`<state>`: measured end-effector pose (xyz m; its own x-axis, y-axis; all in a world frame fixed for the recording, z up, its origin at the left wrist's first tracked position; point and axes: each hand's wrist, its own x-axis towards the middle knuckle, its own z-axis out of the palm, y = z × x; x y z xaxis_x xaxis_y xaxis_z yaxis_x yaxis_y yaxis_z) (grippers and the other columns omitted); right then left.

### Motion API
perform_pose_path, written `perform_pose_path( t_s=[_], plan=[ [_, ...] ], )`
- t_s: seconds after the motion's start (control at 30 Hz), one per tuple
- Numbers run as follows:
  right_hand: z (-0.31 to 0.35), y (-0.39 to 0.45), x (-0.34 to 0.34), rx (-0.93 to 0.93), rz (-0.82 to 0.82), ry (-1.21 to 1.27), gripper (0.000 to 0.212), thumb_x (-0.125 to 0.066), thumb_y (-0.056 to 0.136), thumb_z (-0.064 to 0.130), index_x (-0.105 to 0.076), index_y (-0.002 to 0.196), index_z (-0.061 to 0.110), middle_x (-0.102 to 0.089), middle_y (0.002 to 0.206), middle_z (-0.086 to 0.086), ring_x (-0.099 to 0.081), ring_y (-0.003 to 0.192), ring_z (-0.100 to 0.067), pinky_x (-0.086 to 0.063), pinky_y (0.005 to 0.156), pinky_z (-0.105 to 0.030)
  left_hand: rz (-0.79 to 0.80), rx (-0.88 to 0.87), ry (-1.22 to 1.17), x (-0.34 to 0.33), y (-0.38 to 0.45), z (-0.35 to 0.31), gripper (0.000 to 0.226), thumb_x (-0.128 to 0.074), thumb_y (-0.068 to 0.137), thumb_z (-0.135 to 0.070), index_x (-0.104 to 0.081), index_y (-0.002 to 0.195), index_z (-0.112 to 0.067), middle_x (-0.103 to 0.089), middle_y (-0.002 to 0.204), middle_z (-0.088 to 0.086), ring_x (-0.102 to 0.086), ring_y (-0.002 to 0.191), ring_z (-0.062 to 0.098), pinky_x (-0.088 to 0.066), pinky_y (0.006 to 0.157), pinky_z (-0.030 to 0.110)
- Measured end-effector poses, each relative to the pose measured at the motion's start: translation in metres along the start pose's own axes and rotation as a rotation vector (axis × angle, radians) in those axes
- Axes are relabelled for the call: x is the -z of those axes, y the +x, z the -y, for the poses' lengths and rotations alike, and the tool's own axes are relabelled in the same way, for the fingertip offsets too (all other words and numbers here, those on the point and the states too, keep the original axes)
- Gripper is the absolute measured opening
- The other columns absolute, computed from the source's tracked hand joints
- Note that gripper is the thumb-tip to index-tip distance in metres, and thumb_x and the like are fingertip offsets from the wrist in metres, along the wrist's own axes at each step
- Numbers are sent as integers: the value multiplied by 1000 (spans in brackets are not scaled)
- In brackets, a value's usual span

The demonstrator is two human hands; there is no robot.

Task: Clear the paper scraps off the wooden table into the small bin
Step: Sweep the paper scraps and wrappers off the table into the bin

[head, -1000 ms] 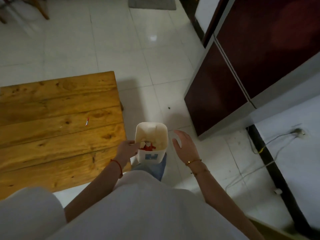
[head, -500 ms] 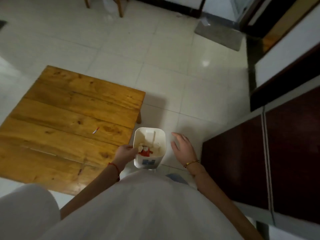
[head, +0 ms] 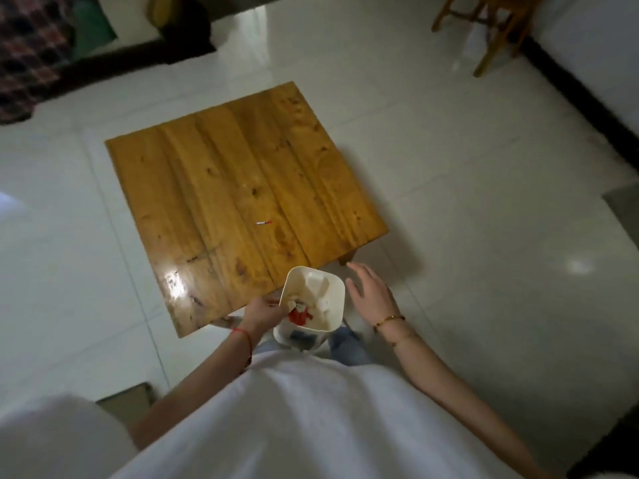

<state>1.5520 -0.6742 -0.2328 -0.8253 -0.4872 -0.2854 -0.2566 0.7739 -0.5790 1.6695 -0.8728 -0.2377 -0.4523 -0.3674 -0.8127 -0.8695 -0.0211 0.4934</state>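
Note:
The small white bin (head: 330, 307) hangs just off the near corner of the low wooden table (head: 238, 188). It holds white and red paper scraps (head: 300, 313). My left hand (head: 264, 311) grips the bin's left rim, a red string at the wrist. My right hand (head: 370, 293) hovers open just right of the bin, fingers spread, not touching it. One thin red-and-white paper scrap (head: 263, 223) lies on the tabletop near its middle.
White tiled floor surrounds the table. A wooden chair (head: 484, 25) stands at the far right by a dark skirting board. Dark furniture with a plaid cloth (head: 31, 53) is at the far left. A grey mat edge (head: 624, 209) shows at right.
The view has swung left, so the table now lies straight ahead and the dark cabinet is out of sight. My hands and the bin keep the same positions relative to each other.

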Motion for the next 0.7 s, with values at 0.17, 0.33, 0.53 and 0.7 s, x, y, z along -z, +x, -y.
perform_pose_path(
  t_s=[0.17,0.33,0.53,0.7],
  plan=[
    [-20,49,19,144,187,-89,38,-44,97,28,-47,134,19,-45,143,-2,-44,129,-20,-36,103,-33,-144,113,-191,-39,-12,14,36,-67,82,-28,-69,108,-4,-70,108,14,-64,100,30,-53,91,40],
    [-20,96,11,266,293,-174,40,-43,97,26,-44,136,17,-41,146,-6,-35,136,-22,-29,110,-36,-240,197,-330,-63,-12,35,41,-66,81,-38,-68,111,-10,-69,113,13,-62,104,30,-50,96,42],
    [2,144,-25,380,342,-270,43,-41,98,27,-40,140,16,-37,150,-5,-31,139,-21,-28,114,-40,-286,281,-422,-80,7,61,46,-65,81,-36,-63,119,-8,-67,116,13,-62,107,29,-50,97,42],
    [14,188,-73,454,386,-269,45,-43,98,24,-38,141,13,-34,152,-8,-27,141,-22,-23,116,-37,-296,333,-454,-91,35,78,43,-65,81,-29,-62,119,-8,-68,115,13,-62,107,28,-49,97,41]
  ],
)
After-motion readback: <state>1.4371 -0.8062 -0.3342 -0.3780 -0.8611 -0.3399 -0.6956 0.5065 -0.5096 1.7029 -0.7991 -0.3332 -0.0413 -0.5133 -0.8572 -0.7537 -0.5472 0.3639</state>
